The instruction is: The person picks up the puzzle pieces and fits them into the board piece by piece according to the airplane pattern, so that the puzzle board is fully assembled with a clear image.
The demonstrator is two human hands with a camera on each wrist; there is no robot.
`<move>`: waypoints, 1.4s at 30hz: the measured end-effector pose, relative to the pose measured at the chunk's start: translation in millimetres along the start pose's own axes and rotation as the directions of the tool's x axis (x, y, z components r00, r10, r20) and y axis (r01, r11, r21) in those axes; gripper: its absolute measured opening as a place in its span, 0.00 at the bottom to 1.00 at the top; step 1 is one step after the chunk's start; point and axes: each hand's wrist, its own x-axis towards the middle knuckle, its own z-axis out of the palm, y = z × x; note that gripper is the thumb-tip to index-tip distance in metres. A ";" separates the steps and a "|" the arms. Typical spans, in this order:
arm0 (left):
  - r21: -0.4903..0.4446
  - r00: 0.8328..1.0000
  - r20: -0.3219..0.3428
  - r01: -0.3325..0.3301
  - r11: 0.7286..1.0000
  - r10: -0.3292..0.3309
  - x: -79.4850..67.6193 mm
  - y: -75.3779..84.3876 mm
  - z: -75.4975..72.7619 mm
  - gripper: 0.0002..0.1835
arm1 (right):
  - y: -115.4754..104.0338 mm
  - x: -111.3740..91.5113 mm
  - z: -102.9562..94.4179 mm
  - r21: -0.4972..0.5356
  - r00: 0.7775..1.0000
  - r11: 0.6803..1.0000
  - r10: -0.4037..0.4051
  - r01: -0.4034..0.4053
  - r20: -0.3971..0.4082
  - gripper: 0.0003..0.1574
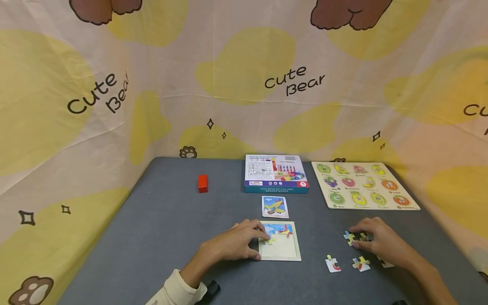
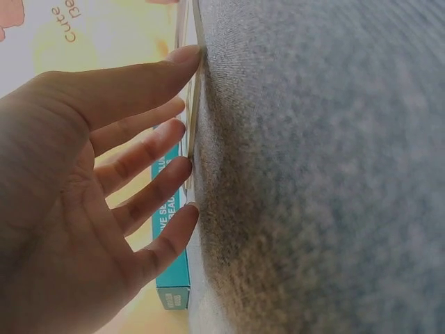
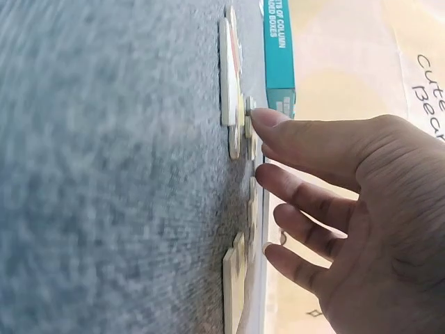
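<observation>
My left hand [image 1: 242, 239] lies over the left edge of a wooden puzzle tray [image 1: 281, 254]. Its thumb touches the near left corner, and its fairly straight fingers reach onto the picture. Inside the tray, joined pieces [image 1: 272, 228] fill the upper part with blue sky and a red and yellow shape. My right hand [image 1: 381, 241] is low over loose pieces on the table. Its thumb and index finger are at opposite sides of a blue and yellow puzzle piece [image 1: 349, 238]; in the right wrist view the thumb tip [image 3: 268, 118] touches a piece's edge. Other pieces are partly hidden under this hand.
Two loose pieces [image 1: 333, 263] [image 1: 361, 263] lie nearer me, right of the tray. Behind it are an airplane picture card [image 1: 275, 207] and a flat toy box [image 1: 276, 173]. A fruit board [image 1: 366, 186] lies back right, a red block [image 1: 203, 183] back left. Printed cloth [image 1: 244, 84] encloses the table.
</observation>
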 end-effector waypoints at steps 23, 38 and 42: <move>-0.010 1.000 0.011 0.019 1.000 -0.019 0.5 2.2 -0.8 0.27 | 4.8 0.9 -7.8 -0.020 0.992 0.998 0.064 -0.062 0.105 0.13; -0.005 1.000 0.006 0.018 1.000 -0.018 -0.6 1.5 -0.2 0.27 | 6.2 4.6 -8.0 -0.044 0.996 0.999 0.001 0.003 0.087 0.10; -0.008 1.000 0.008 0.022 1.000 -0.022 -0.3 1.5 -0.2 0.27 | 6.4 3.8 -6.2 -0.058 0.998 0.998 -0.028 0.032 0.056 0.10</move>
